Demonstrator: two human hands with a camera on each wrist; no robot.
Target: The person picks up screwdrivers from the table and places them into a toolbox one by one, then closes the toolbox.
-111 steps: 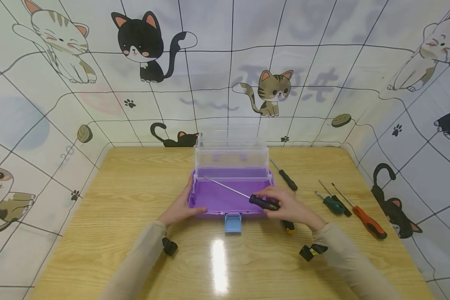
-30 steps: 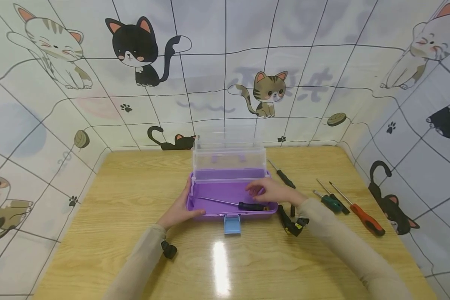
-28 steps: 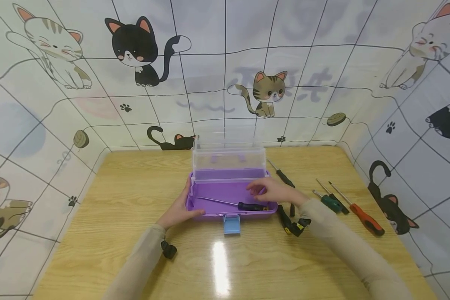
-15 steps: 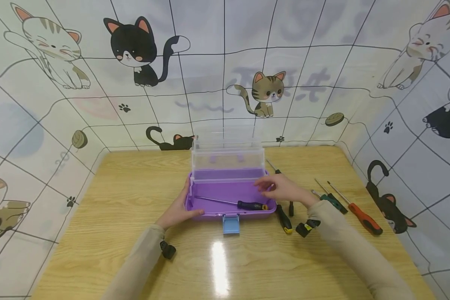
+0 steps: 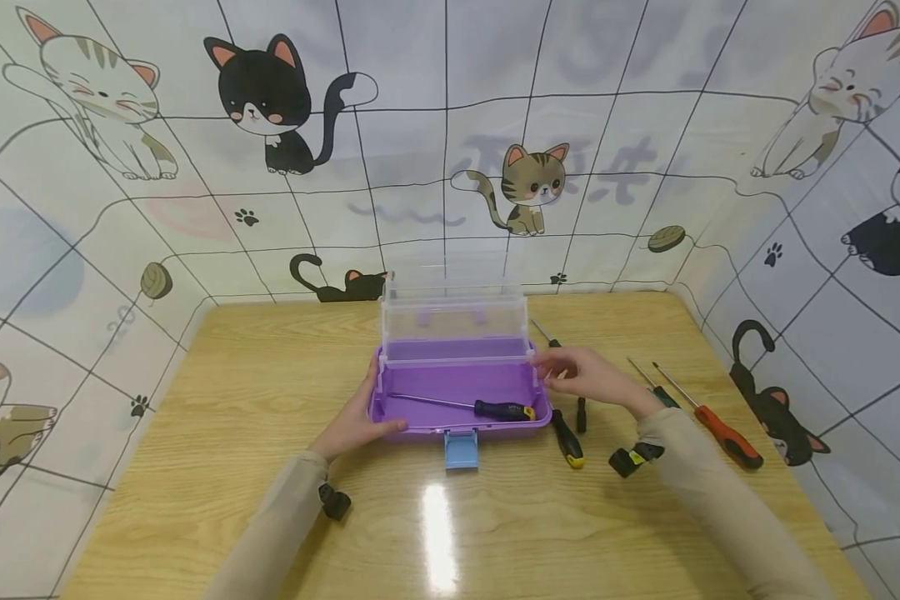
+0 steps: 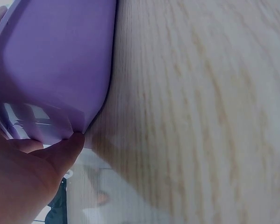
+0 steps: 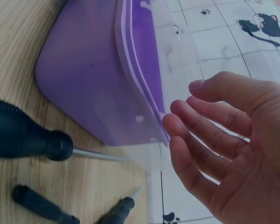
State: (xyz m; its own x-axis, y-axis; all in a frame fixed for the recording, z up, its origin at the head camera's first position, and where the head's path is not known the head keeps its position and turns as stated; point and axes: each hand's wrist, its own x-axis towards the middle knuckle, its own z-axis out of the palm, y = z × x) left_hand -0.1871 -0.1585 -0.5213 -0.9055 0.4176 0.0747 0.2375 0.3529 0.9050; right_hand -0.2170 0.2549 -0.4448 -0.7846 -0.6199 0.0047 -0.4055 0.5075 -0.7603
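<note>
A purple toolbox (image 5: pixel 461 432) with its clear lid (image 5: pixel 456 321) raised stands mid-table. Inside it lies a black screwdriver (image 5: pixel 504 411), yellow at the handle's end, its shaft pointing left. My left hand (image 5: pixel 352 421) grips the box's left end, thumb over the front rim and fingers along the side; the left wrist view shows fingertips against the purple wall. My right hand (image 5: pixel 588 379) hovers by the box's right end, holding nothing. In the right wrist view its fingers (image 7: pixel 196 163) are loosely bent, close to the rim; I cannot tell whether they touch.
Right of the box lie a black-and-yellow screwdriver (image 5: pixel 567 439), a small black-handled tool (image 5: pixel 581 415) and another screwdriver (image 5: pixel 546 333) partly under the right hand. Farther right are an orange-and-black screwdriver (image 5: pixel 729 435) and a green-handled one (image 5: pixel 666 397), mostly covered by the sleeve. A blue latch (image 5: pixel 461 451) hangs in front.
The black screwdriver, held over the box by my right hand in the oldest frame, now lies inside it. My empty right hand has moved right, out past the box's rim. The left hand stays put.
</note>
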